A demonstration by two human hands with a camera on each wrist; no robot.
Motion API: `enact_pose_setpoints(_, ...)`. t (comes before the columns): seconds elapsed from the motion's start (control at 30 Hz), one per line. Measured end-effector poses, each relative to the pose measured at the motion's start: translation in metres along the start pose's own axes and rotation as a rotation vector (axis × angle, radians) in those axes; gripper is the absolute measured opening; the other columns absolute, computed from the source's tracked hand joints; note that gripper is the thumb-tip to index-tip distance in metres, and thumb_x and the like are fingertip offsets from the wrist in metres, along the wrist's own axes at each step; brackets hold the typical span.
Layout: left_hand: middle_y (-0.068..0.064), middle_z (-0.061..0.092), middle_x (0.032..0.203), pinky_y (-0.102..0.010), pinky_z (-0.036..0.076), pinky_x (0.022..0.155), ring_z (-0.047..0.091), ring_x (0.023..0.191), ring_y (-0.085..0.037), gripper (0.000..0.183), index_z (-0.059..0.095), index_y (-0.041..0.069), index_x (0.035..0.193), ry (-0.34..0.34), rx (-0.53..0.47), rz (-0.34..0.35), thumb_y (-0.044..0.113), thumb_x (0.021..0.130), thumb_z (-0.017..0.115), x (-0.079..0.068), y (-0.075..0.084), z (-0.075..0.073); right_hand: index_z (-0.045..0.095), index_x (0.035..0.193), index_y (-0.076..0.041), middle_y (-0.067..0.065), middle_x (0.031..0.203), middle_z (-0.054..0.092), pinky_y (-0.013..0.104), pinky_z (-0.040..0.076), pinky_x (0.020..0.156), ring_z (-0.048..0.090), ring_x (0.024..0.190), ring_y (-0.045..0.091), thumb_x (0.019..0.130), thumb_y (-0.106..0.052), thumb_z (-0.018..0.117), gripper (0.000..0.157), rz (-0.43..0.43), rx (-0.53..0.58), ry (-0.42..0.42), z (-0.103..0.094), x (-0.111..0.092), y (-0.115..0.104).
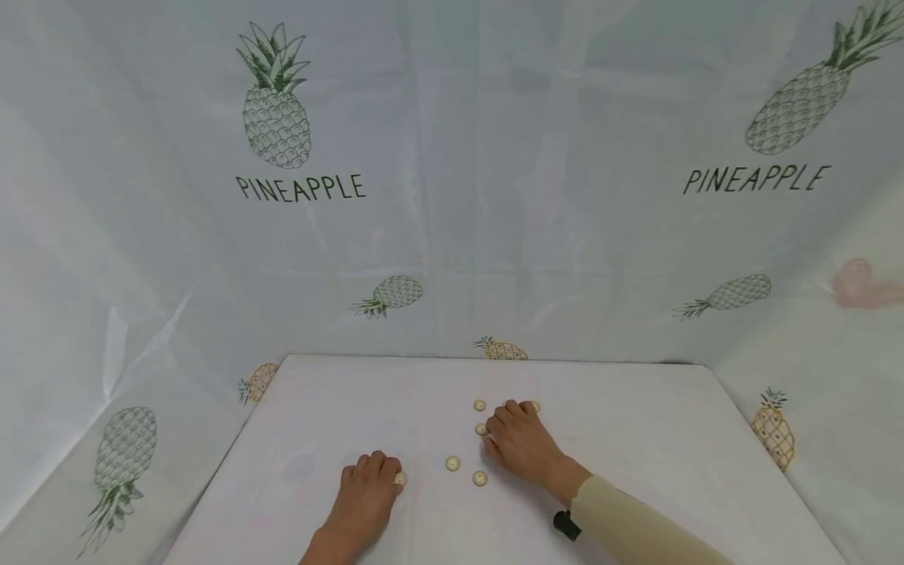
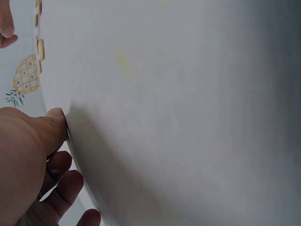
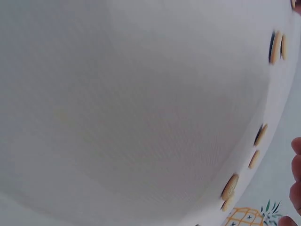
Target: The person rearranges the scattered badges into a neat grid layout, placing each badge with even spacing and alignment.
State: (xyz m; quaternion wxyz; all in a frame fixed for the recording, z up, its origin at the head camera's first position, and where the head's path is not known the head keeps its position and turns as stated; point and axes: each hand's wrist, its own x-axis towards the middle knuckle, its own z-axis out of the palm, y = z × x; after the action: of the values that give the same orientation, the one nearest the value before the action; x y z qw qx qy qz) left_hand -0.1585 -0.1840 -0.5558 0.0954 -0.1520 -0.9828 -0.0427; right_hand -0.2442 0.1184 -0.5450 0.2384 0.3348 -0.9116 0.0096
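Note:
Several small round pale discs, wooden in look and bearing faint marks, lie on the white table (image 1: 636,439). My left hand (image 1: 363,494) pinches one disc (image 1: 400,477) at the thumb and index fingertip; the left wrist view shows the thumb (image 2: 55,125) low by the tabletop, that disc hidden. Above the farther discs is my right hand (image 1: 519,439), fingers loosely bent, with a disc (image 1: 482,429) beside its fingertips. Two discs at the back are partly covered by it. In the right wrist view its fingers (image 3: 296,183) appear apart from the discs (image 3: 229,187), with nothing visible in them.
Two discs lie between the hands, one nearer the left (image 1: 453,464) and one nearer the right (image 1: 480,478). Another disc (image 1: 480,405) sits farther back. A pineapple-printed curtain (image 1: 452,196) hangs behind the table's back edge and along both sides.

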Motion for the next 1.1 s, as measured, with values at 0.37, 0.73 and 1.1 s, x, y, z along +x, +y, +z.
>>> enact_pose_setpoints(0.37, -0.002, 0.060, 0.103, -0.049, 0.049, 0.079, 0.054, 0.091, -0.020, 0.028, 0.066, 0.012, 0.107, -0.011, -0.033, -0.021, 0.030, 0.091, 0.082, 0.000, -0.005, -0.002, 0.071, 0.106, -0.021, -0.005, 0.100, 0.063, 0.047, 0.045, 0.095, 0.051, 0.098, 0.017, 0.094, -0.039, 0.080, 0.024, -0.049, 0.111, -0.110, -0.016, -0.024, -0.018)
enact_pose_setpoints(0.73, 0.000, 0.055, 0.100, -0.048, 0.045, 0.081, 0.048, 0.088, -0.019, 0.025, 0.063, 0.015, 0.104, -0.011, -0.012, -0.014, 0.030, 0.093, 0.080, -0.001, -0.003, -0.003, 0.070, 0.095, -0.019, -0.006, 0.094, 0.062, 0.048, 0.046, 0.101, 0.052, 0.098, 0.017, 0.095, -0.054, 0.074, 0.035, -0.119, 0.029, -0.145, -0.011, -0.025, -0.029)
enact_pose_setpoints(1.1, 0.000, 0.055, 0.100, -0.048, 0.045, 0.083, 0.046, 0.089, -0.019, 0.019, 0.062, 0.015, 0.103, -0.012, -0.041, 0.004, 0.030, 0.098, 0.073, -0.002, -0.006, 0.000, 0.071, 0.096, -0.021, -0.008, 0.095, 0.062, 0.044, 0.044, 0.095, 0.050, 0.095, 0.015, 0.097, -0.038, 0.073, 0.018, -0.124, 0.101, -0.177, -0.011, -0.026, -0.031)
